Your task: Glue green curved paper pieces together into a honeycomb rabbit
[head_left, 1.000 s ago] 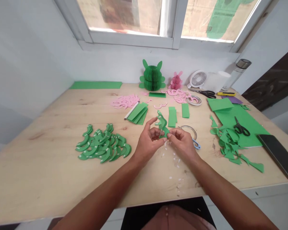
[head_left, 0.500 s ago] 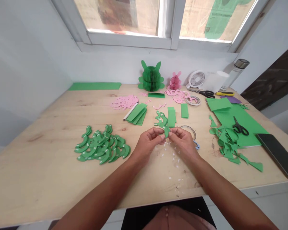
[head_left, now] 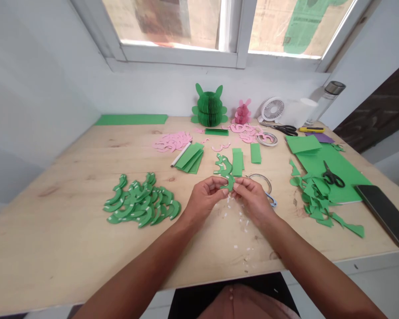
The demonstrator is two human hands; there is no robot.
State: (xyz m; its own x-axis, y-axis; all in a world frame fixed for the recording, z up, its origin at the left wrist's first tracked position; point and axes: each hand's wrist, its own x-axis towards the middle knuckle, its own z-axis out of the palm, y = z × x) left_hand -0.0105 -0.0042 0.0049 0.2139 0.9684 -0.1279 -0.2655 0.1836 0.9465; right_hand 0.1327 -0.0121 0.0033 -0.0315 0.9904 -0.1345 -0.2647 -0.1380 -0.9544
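Between my two hands is a curved green paper piece (head_left: 231, 182), low over the table. My left hand (head_left: 208, 195) pinches it from the left, thumb against fingers. From the other side my right hand (head_left: 252, 193) grips the same piece by its right edge. Just beyond my fingertips lie more curved green paper pieces (head_left: 223, 165) with small white patches. Tiny white paper bits (head_left: 241, 220) are scattered below my hands. A heap of curved green pieces (head_left: 142, 201), many with white patches, rests to the left. Rolls of tape (head_left: 261, 177) sit beside my right hand.
Green scraps (head_left: 314, 195), black scissors (head_left: 332, 176) and a phone (head_left: 384, 212) lie at the right. Folded green strips (head_left: 190, 158) and pink cutouts (head_left: 173, 141) are farther back. Along the wall stand a green paper figure (head_left: 209, 108), a pink one (head_left: 242, 114) and a fan (head_left: 272, 108).
The green piece in my fingers has turned slightly, so its curve shows more. My left thumb has shifted a little; the rest of the table looks the same.
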